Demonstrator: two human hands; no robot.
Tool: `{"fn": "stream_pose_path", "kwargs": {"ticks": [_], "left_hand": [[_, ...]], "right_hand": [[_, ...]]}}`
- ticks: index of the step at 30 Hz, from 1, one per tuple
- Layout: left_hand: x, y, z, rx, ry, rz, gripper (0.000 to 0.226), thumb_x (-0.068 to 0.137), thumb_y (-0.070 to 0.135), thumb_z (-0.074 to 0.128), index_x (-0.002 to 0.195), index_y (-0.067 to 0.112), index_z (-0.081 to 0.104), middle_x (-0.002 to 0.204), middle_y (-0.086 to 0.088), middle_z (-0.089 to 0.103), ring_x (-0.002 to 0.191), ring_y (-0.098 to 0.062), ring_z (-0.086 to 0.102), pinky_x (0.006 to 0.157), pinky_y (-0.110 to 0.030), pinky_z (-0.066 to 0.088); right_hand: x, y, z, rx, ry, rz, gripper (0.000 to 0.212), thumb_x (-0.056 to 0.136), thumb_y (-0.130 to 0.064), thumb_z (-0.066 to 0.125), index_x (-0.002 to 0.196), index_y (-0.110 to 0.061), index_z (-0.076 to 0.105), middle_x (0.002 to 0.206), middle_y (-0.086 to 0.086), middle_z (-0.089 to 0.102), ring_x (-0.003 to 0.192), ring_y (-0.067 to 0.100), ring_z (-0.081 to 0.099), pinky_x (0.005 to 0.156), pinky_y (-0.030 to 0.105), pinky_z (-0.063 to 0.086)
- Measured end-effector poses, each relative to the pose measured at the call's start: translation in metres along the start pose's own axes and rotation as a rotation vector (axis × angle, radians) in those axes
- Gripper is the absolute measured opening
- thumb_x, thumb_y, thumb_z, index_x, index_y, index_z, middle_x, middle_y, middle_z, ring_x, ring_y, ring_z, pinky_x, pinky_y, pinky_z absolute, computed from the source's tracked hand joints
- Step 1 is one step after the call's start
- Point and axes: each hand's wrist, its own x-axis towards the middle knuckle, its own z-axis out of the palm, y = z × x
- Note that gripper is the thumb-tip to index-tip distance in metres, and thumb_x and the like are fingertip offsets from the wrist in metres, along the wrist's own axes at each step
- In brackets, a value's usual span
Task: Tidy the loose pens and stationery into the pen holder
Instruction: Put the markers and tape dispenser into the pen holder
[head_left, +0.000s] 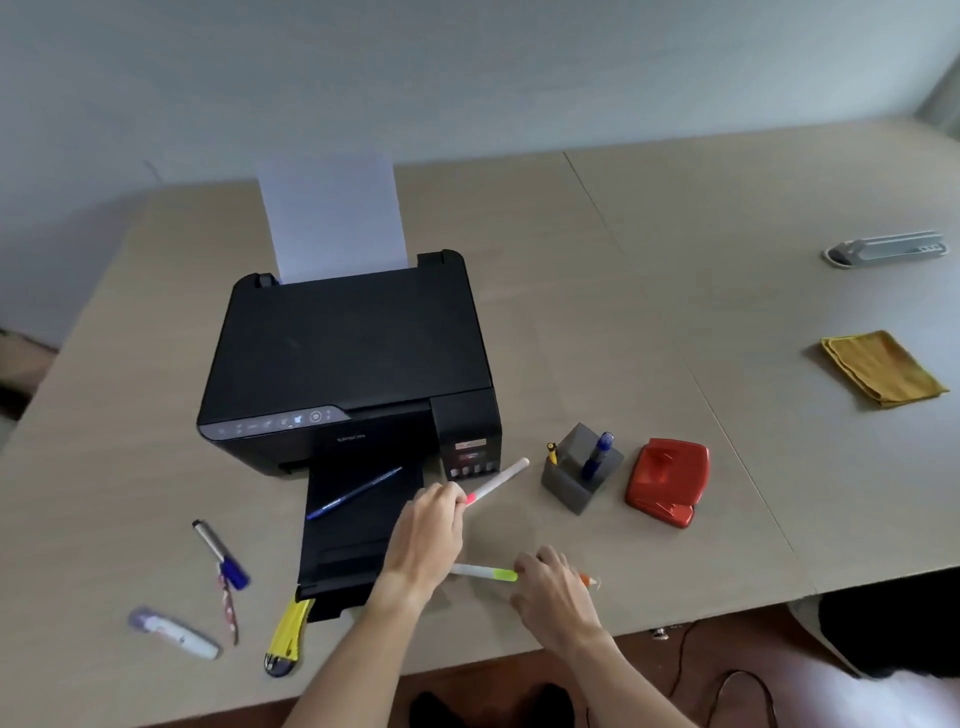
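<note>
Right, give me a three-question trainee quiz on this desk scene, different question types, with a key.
1. True or false: the left hand holds a pink-tipped white marker.
2. Multiple choice: the blue pen lies on A) the yellow cloth, B) the printer's output tray, C) the red hole punch.
3. Fill in: the grey pen holder stands between the printer and the red ____.

Key
1. True; the marker is pinched at its pink end.
2. B.
3. Hole punch; the holder already has a blue marker and a yellow-topped pen in it.

The right hand rests on a green-tipped marker on the table.
</note>
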Motion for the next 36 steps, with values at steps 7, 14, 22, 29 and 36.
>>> {"fn": "stream_pose_path", "kwargs": {"ticks": [7,14,22,29,36], "left_hand": [[-0.007,-0.05,-0.015,0.365,0.045,-0.242,0.024,0.076,0.009,0.073,0.099,0.011,0.065,0.094,-0.012,0.064,0.079,-0.027,0.061,0.064,-0.037,0.053],[-0.006,-0.106,-0.032,0.421,-0.015,-0.486,0.045,0.083,0.003,0.065,0.126,0.004,0.051,0.113,-0.019,0.062,0.099,-0.034,0.059,0.079,-0.042,0.052],[0.004,-0.079,-0.023,0.549,-0.131,-0.387,0.033,0.088,0.017,0.064,0.119,0.011,0.055,0.113,-0.009,0.063,0.106,-0.025,0.057,0.086,-0.032,0.05],[0.0,-0.039,-0.011,0.489,-0.174,-0.154,0.022,0.08,0.002,0.055,0.098,0.015,0.06,0.087,-0.005,0.072,0.085,-0.024,0.065,0.074,-0.034,0.049],[0.009,-0.017,-0.008,0.07,-0.116,0.038,0.024,0.097,0.015,0.044,0.08,0.016,0.06,0.072,0.005,0.058,0.061,-0.013,0.057,0.05,-0.023,0.042]], "right_hand": [[0.017,-0.008,0.013,-0.117,0.038,-0.069,0.036,0.054,-0.023,0.09,0.075,-0.028,0.061,0.074,-0.005,0.055,0.064,0.016,0.057,0.055,0.027,0.05],[0.009,0.007,-0.002,-0.066,0.169,-0.07,0.024,0.077,-0.013,0.075,0.088,-0.025,0.058,0.084,-0.006,0.057,0.073,0.018,0.055,0.066,0.03,0.047],[0.001,0.015,-0.04,-0.044,0.233,-0.049,0.04,0.075,0.007,0.058,0.103,-0.02,0.048,0.091,-0.003,0.06,0.084,0.02,0.054,0.08,0.027,0.039],[0.002,0.015,-0.082,0.171,0.471,-0.096,0.021,0.094,-0.021,0.028,0.086,-0.019,0.047,0.081,-0.007,0.05,0.071,0.013,0.044,0.073,0.026,0.035],[0.02,0.032,-0.139,0.253,0.697,0.011,0.027,0.097,-0.027,0.029,0.082,-0.016,0.048,0.085,-0.004,0.051,0.077,0.014,0.045,0.077,0.029,0.035]]}}
